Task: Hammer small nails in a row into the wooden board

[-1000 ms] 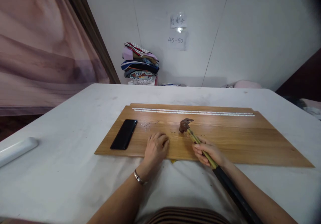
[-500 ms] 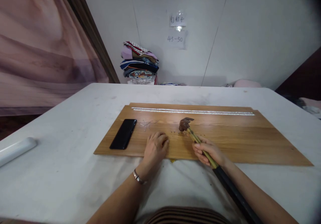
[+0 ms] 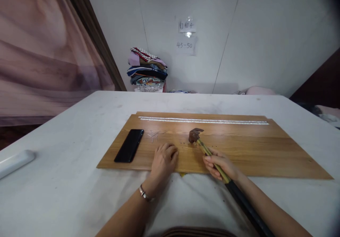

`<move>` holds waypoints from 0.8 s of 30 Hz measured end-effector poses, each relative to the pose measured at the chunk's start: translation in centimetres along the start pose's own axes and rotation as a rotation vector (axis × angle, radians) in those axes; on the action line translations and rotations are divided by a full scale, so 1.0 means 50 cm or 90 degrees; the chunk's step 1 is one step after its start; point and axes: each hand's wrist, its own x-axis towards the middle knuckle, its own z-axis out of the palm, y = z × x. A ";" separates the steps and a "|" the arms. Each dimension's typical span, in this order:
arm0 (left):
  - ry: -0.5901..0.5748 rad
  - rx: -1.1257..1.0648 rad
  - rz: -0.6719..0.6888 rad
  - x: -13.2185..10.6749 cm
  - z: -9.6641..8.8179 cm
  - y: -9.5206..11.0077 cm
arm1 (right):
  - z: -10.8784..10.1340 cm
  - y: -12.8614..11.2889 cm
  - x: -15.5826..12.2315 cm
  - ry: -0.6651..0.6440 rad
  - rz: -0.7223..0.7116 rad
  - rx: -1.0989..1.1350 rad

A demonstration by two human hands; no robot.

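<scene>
A long wooden board [image 3: 265, 148] lies on the white table [image 3: 66, 180]. My right hand [image 3: 220, 164] is wrapped round the yellow shaft of a hammer [image 3: 203, 145]; its rusty head rests on the board beside a row of small nail heads [image 3: 183, 143]. My left hand [image 3: 164, 160] lies on the board's near edge with its fingers curled under, knuckles up, and nothing visible in it. Several loose nails [image 3: 153, 135] lie just beyond it. A black phone [image 3: 129, 150] lies on the board's left end.
A thin pale strip [image 3: 204, 121] runs along the board's far edge. A white oblong object [image 3: 14, 162] sits at the table's left edge. Folded clothes [image 3: 147, 69] are stacked against the wall behind, under paper notes.
Neither hand has moved on the board, and the hammer head rests at the same spot. Only the camera view has tilted slightly.
</scene>
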 end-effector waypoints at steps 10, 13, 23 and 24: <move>-0.002 -0.009 0.000 0.000 -0.003 0.003 | 0.001 0.001 0.003 -0.001 0.006 0.002; 0.000 -0.011 -0.004 0.000 -0.004 0.003 | 0.002 -0.001 0.002 -0.002 -0.002 0.004; 0.000 0.000 0.001 0.001 -0.002 0.002 | -0.001 0.008 0.006 -0.004 -0.012 -0.009; 0.000 0.002 0.000 0.001 -0.002 0.002 | -0.001 0.008 0.006 -0.005 -0.011 -0.009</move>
